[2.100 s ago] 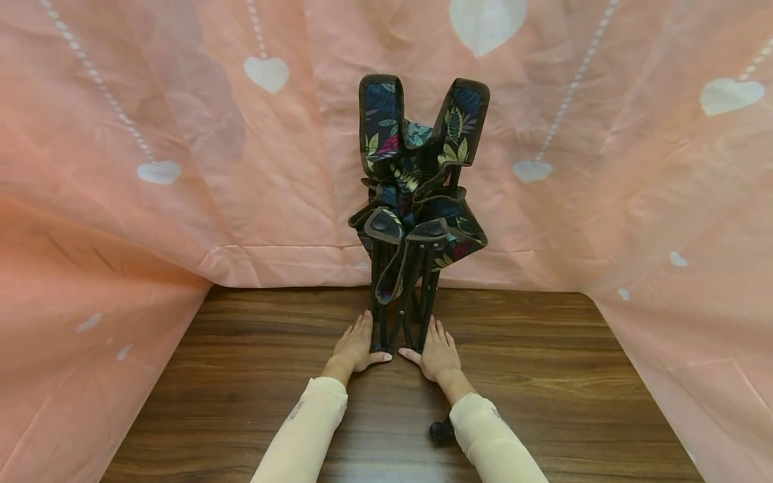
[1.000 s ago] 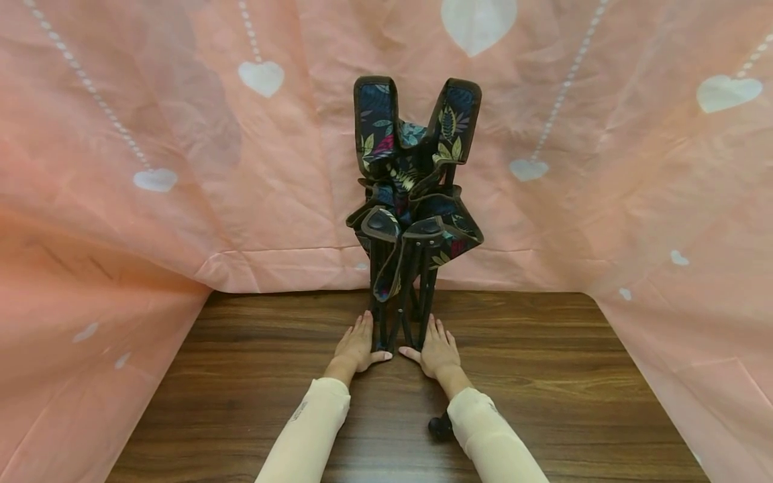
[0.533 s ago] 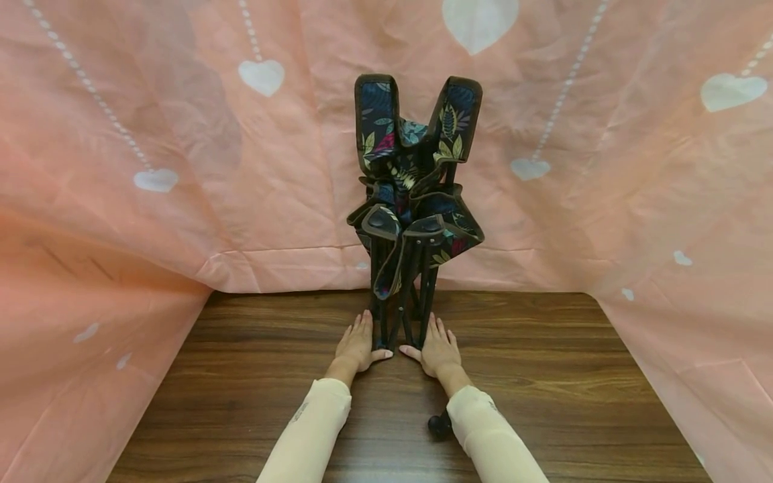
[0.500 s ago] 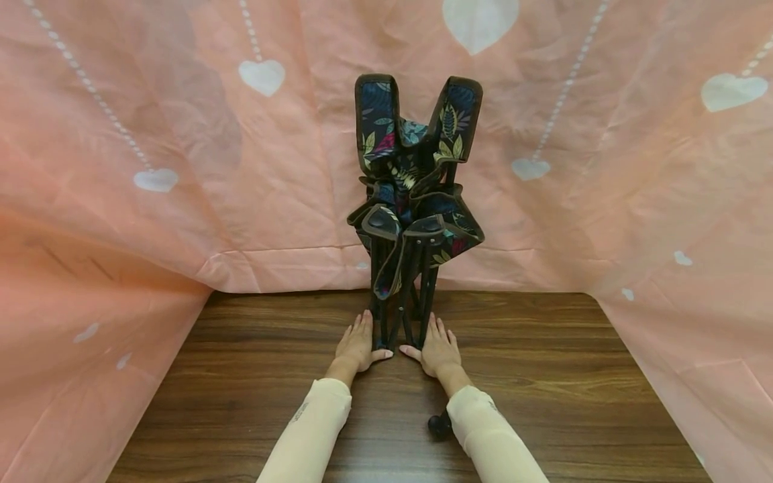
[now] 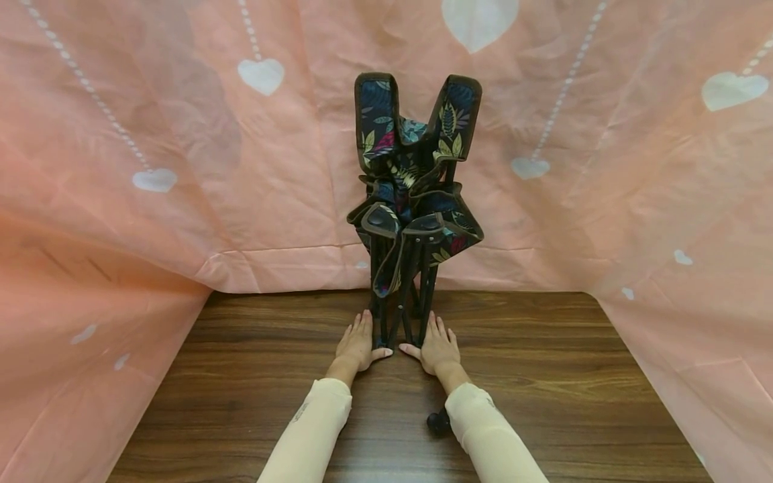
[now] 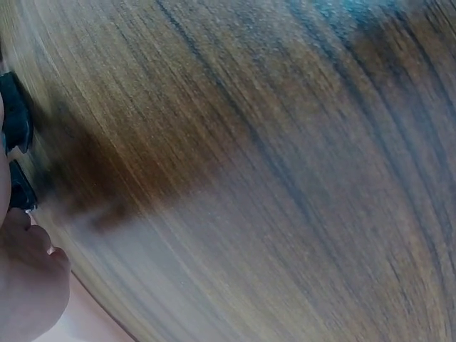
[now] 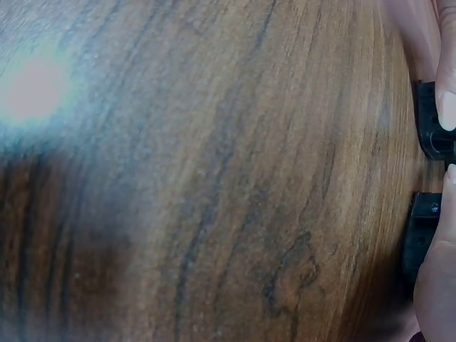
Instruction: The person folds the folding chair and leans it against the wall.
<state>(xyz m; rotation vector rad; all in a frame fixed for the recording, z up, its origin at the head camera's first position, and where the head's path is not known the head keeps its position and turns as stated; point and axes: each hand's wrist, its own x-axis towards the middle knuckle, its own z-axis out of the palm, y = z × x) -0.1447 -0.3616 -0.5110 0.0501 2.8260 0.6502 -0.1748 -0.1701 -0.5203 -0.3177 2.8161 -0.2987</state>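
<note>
A folding camp chair (image 5: 417, 181) with dark, leaf-patterned fabric and black legs stands upright and folded at the far side of the wooden table. My left hand (image 5: 355, 343) lies along the left side of its leg bottoms, fingers straight and thumb stretched in front of the feet. On the other side my right hand (image 5: 439, 346) mirrors it, straight fingers against the right legs. In the left wrist view, black chair feet (image 6: 16, 125) show at the edge beside part of a hand. Black feet (image 7: 427, 239) also appear by the fingers in the right wrist view.
Pink cloth (image 5: 290, 174) with white hearts hangs behind the table (image 5: 543, 376) and along both sides. A black rounded knob (image 5: 439, 423) shows beside the right sleeve (image 5: 483, 422), partly hidden by it.
Both hands stay at the chair's feet throughout. The view has shifted slightly since the oldest frame; the chair's pose looks the same.
</note>
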